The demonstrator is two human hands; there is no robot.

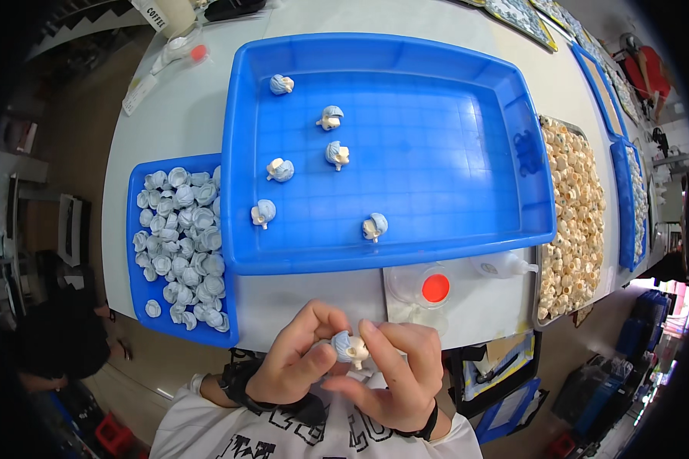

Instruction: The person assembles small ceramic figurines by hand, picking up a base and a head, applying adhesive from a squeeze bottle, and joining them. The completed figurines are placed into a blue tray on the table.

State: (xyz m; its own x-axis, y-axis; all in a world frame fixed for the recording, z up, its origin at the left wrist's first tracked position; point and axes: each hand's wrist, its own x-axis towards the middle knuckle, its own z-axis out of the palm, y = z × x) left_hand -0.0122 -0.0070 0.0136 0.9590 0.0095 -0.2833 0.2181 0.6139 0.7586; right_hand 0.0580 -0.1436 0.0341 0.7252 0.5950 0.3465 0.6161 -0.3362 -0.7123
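A small doll head [352,349] with light-blue hair and a cream face is held between my hands, near the table's front edge. My left hand [289,362] is closed on its hair side, thumb and fingers against the blue part. From the face side, my right hand [403,373] grips it with a bent index finger at the top and the thumb lower down. Beyond my hands, a big blue tub [390,262] holds several similar heads, among them a near one [374,227] and a far one [282,84].
At left, a smaller blue tray [142,302] carries many light-blue hair pieces [180,229]. A metal tray [538,306] of cream face pieces [570,222] lies at right. Between tub and hands stand a clear container with a red disc [435,288] and a white squeeze bottle [501,265].
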